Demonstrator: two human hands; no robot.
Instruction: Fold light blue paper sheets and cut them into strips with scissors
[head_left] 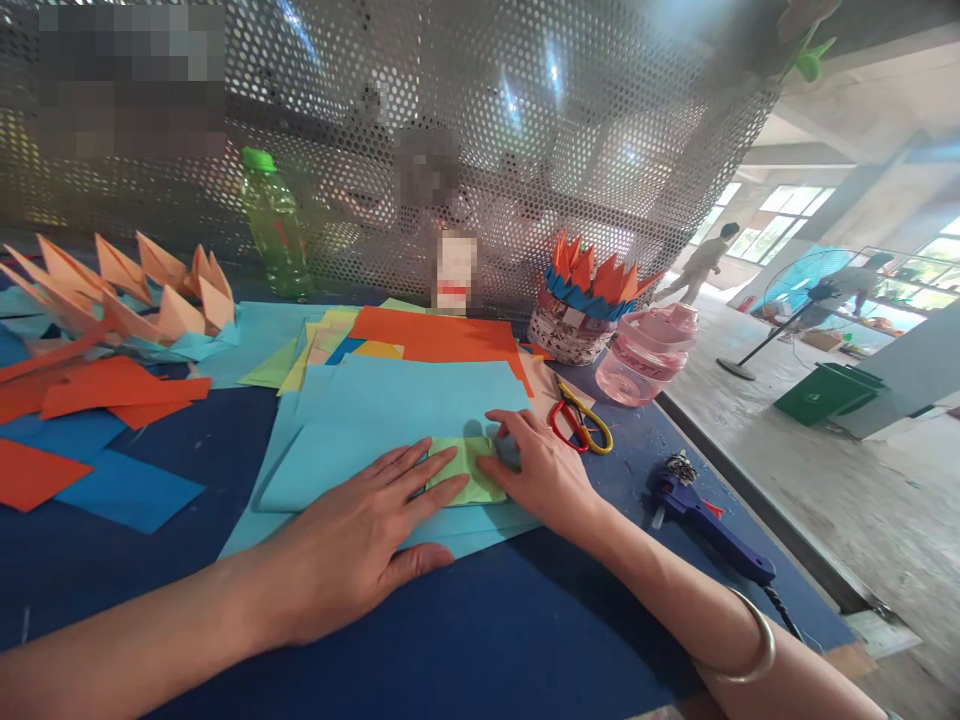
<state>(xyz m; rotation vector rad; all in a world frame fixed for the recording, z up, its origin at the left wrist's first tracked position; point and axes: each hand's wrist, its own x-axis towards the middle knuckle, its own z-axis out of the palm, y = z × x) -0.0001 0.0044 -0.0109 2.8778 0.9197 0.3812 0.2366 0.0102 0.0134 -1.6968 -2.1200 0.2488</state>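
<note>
Perforated metal screen rises behind a dark blue work surface. To the right, the view opens onto a concrete floor, where a person stands mid-stride near bright windows, beyond a standing fan and a green bin.

In the head view, the left hand lies flat and open with its fingers spread, the fingertips on a small light green paper. The right hand curves over that paper's right edge with its fingertips against it; whether it pinches the paper cannot be told. A silver bangle circles the right forearm. The green paper sits near the middle of the frame on a folded sky-blue paper, which lies on a stack of sky-blue sheets.

Just above, an orange sheet overlaps the stack's far edge. Right of the hands lie red-and-yellow scissors and a blue hot glue gun. Beyond them stand a pink plastic bottle and a woven paper cup topped with a folded orange-and-blue crown. At upper left sit peach folded paper points above loose orange and blue sheets, and a green-capped plastic bottle stands against the screen.
</note>
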